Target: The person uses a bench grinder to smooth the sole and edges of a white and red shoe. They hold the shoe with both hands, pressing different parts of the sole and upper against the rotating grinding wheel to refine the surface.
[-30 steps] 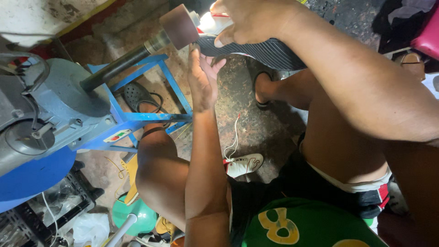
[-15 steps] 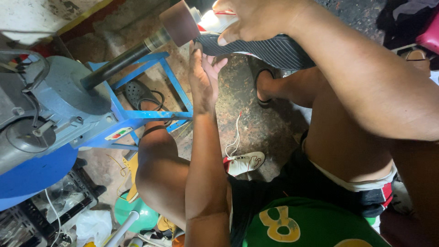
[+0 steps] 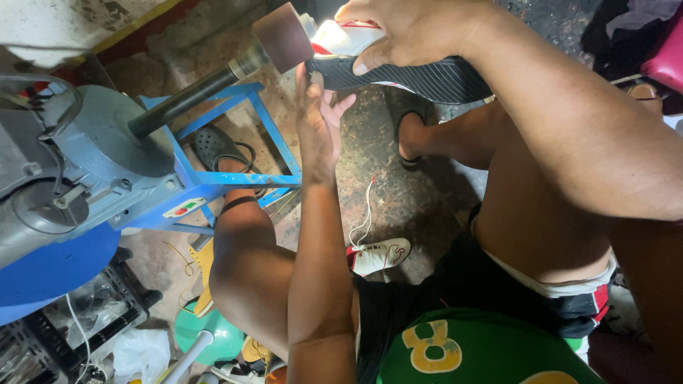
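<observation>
Seated low over a workshop floor, a person presses a white sneaker with a black ribbed rubber sole [image 3: 405, 75] against the brown cylindrical sanding drum [image 3: 283, 35] on the dark shaft of a grey motor [image 3: 78, 163] mounted on a blue metal stand [image 3: 235, 178]. The right hand [image 3: 405, 25] wraps its fingers closed over the shoe's upper, holding it at the drum; the left hand [image 3: 316, 114] is raised with its fingers open and straight, palm beside the sole's toe end, gripping nothing. Done well, this calls for light, even pressure and fingers kept off the drum. Another white sneaker [image 3: 380, 254] lies on the floor.
</observation>
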